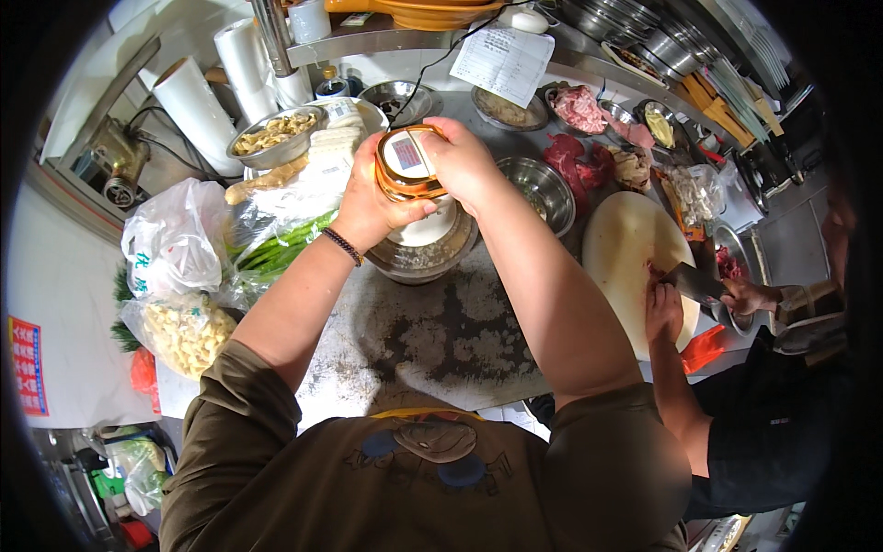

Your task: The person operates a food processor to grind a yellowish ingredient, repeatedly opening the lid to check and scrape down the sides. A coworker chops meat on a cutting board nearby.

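Note:
Both of my hands hold the gold-and-white motor head (407, 157) of what looks like an electric food chopper. My left hand (369, 201) wraps its left side, with the thumb along the lower front edge. On the other side, my right hand (463, 164) grips it with the thumb over the top. A black cord (433, 63) runs up behind it. Under the head is a round white lid (424, 231) on a wide bowl (417, 268) with pale bits showing through its side. Whether the head touches the lid is hidden by my hands.
A co-worker's hand (745, 297) holds a cleaver (693, 284) over the round cutting board (624, 231) at right. A steel bowl (567, 196) and red meat (576, 164) are nearby. Bagged green vegetables (293, 245), ginger (265, 181) and plastic bags (181, 241) crowd the left.

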Available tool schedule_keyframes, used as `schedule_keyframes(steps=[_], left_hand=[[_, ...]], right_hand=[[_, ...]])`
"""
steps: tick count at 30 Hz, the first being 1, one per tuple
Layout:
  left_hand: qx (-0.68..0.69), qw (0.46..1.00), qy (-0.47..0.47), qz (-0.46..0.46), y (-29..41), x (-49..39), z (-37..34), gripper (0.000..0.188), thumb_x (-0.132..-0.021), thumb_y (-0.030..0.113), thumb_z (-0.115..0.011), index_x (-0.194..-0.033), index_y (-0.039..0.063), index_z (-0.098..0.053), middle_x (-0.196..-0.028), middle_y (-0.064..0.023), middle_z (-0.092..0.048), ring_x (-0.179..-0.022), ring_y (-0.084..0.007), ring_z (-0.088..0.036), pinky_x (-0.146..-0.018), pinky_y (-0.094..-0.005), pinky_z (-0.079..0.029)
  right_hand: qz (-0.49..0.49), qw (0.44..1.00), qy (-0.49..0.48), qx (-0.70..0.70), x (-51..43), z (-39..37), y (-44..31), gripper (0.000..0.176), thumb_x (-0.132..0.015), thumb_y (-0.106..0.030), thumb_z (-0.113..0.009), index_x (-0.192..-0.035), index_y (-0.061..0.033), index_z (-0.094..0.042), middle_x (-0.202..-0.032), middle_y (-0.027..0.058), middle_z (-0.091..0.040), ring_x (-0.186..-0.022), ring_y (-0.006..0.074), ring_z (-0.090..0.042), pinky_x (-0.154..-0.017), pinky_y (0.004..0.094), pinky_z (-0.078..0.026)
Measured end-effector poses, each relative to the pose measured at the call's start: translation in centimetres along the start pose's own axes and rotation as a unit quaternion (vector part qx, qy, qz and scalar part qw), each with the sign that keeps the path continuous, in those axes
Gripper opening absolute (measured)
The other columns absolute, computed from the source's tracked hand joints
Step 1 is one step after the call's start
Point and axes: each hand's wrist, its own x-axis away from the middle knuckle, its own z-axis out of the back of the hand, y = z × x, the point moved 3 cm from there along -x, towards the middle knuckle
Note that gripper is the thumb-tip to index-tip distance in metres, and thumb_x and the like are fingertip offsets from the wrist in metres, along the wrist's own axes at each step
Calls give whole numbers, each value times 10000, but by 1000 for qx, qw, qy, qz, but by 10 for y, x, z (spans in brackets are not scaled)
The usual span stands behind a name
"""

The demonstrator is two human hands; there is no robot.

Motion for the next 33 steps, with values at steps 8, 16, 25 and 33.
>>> schedule_keyframes(steps=[8,16,25,33], left_hand=[[59,998,8,32,7,-2,-4,1110,-480,186,-892,-1330,-5,-205,-1228,-133,-461,-1137,-223,-473,-982,-344,-394],[26,999,-14,35,4,0,-1,1191,-489,396,-886,-1348,21,-150,-1283,-134,-416,-1184,-230,-439,-1015,-361,-356],[13,1000,-3,23,9,-1,-1,1132,-486,380,-887,-1314,13,-207,-1232,-135,-460,-1150,-231,-473,-988,-346,-385],[-4,999,-19,36,9,2,0,1194,-505,433,-869,-1354,16,-139,-1278,-145,-428,-1181,-241,-450,-1000,-355,-367]], right_hand=[[-3,999,8,-33,-7,0,12,352,-849,-189,-577,-1154,-16,-549,-1103,167,-607,-1020,268,-589,-885,339,-449],[20,998,16,51,3,2,-3,389,-842,-223,-552,-1171,-15,-539,-1140,195,-584,-1071,304,-563,-918,357,-432],[27,995,18,92,2,1,-5,358,-874,-167,-514,-1185,10,-517,-1119,171,-595,-1034,245,-580,-897,327,-439],[15,996,5,91,8,2,-14,365,-873,-176,-516,-1187,10,-518,-1132,176,-586,-1054,254,-569,-910,333,-429]])
